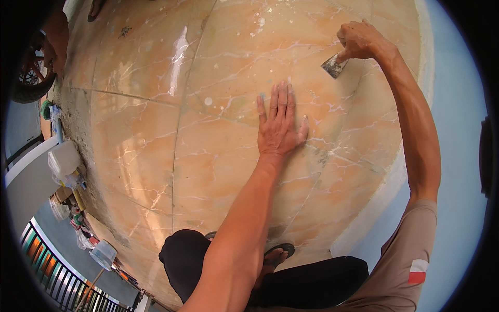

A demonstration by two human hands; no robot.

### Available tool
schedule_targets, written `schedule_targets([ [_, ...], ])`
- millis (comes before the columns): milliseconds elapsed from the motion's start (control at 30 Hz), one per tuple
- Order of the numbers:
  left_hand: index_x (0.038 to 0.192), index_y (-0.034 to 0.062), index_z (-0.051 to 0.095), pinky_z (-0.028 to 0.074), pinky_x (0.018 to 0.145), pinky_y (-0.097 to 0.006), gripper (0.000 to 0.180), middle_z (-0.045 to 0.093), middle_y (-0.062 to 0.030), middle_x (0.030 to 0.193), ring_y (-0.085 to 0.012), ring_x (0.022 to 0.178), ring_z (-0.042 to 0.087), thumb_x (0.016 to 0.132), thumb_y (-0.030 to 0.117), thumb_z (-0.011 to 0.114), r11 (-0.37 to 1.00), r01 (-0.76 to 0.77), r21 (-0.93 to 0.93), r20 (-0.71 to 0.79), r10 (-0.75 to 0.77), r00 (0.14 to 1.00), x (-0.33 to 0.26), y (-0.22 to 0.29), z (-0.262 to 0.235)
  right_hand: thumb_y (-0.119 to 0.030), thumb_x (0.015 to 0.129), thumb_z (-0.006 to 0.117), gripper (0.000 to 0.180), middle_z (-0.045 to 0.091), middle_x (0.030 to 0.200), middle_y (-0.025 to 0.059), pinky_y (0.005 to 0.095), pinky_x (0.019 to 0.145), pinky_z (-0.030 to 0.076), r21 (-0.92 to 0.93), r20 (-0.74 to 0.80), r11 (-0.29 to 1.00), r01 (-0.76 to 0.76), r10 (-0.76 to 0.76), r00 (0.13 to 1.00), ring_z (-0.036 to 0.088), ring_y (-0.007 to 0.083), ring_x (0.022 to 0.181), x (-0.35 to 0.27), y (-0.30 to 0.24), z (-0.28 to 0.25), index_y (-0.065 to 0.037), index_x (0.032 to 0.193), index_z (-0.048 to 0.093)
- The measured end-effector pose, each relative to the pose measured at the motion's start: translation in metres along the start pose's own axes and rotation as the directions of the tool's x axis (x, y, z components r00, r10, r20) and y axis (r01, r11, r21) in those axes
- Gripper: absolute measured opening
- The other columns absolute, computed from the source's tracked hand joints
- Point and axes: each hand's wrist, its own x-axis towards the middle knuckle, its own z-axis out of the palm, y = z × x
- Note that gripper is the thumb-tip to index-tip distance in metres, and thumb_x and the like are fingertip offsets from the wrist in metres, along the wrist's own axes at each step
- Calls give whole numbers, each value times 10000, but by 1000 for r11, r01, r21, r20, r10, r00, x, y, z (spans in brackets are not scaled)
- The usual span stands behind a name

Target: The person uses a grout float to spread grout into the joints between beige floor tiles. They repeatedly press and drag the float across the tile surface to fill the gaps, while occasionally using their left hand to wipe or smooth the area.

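Observation:
My left hand (279, 125) lies flat on the tiled floor (223, 171), fingers stretched forward and thumb out to the right. Nothing is in it. Farther off to the right, my right hand (358, 41) is closed round a putty knife (333, 65). Its short, wide blade is smeared with pale and dark residue and points down-left, at or close to the tiles; I cannot tell whether it touches. Most of the handle is hidden in the fist. White specks (261, 22) and a round pale spot (208, 101) dot the orange-beige marbled tiles.
A light-blue wall (457, 130) runs along the right. At far left, another person's hand (54, 54) is near a wheel (35, 78). A translucent container (64, 157), a bucket (104, 254) and assorted items line the left edge, beside a black railing (52, 265). My sandalled foot (278, 255) is below.

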Motion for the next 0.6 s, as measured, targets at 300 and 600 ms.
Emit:
schedule_targets([
  [300, 1618, 0, 277, 103, 1283, -586, 932, 301, -197, 1677, -328, 1583, 230, 906, 499, 610, 999, -9, -41, -16, 8, 1000, -2, -1, -3, -443, 690, 880, 485, 738, 844, 181, 524, 936, 492, 120, -22, 987, 106, -104, 994, 705, 386, 861, -32, -51, 35, -21, 858, 710],
  [600, 1638, 20, 239, 105, 1281, -588, 961, 281, -207, 1683, -337, 1582, 225, 910, 515, 622, 997, -40, -70, -52, 36, 998, -3, -2, -1, -442, 645, 929, 551, 729, 854, 198, 447, 713, 517, 159, -81, 986, 52, -40, 996, 693, 367, 814, -60, -29, 84, -24, 888, 667],
])
